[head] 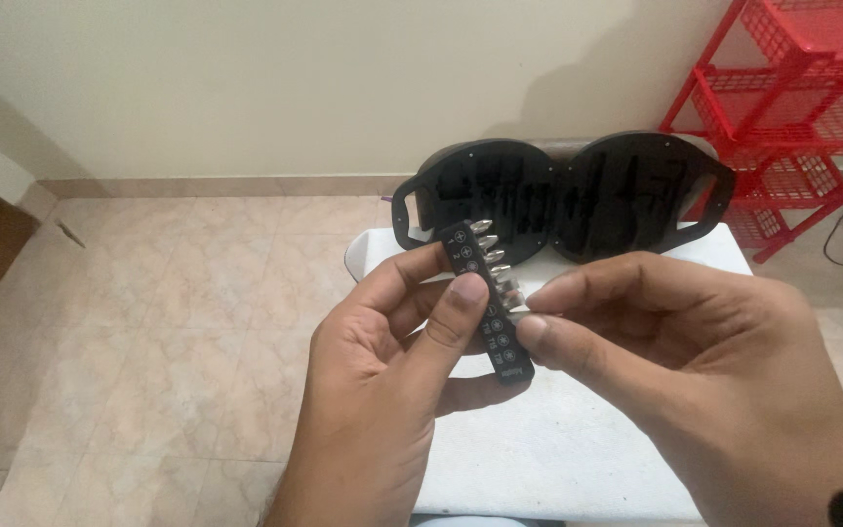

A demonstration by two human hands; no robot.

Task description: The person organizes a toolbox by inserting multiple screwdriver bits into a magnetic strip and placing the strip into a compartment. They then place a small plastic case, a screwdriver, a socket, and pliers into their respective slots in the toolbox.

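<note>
My left hand (382, 390) holds a narrow black bit holder (485, 293) upright and tilted, thumb pressed on its front and fingers behind it. Several silver screwdriver bits (490, 256) stick out of its right side. My right hand (695, 381) comes in from the right, with thumb and forefinger pinched at a bit near the holder's middle. Both hands hover above a white table (558, 439).
An open black oval tool case (563, 195) with empty moulded slots lies at the table's far edge. A red wire rack (792, 98) stands at the right against a cream wall. Beige tiled floor (178, 322) spreads to the left.
</note>
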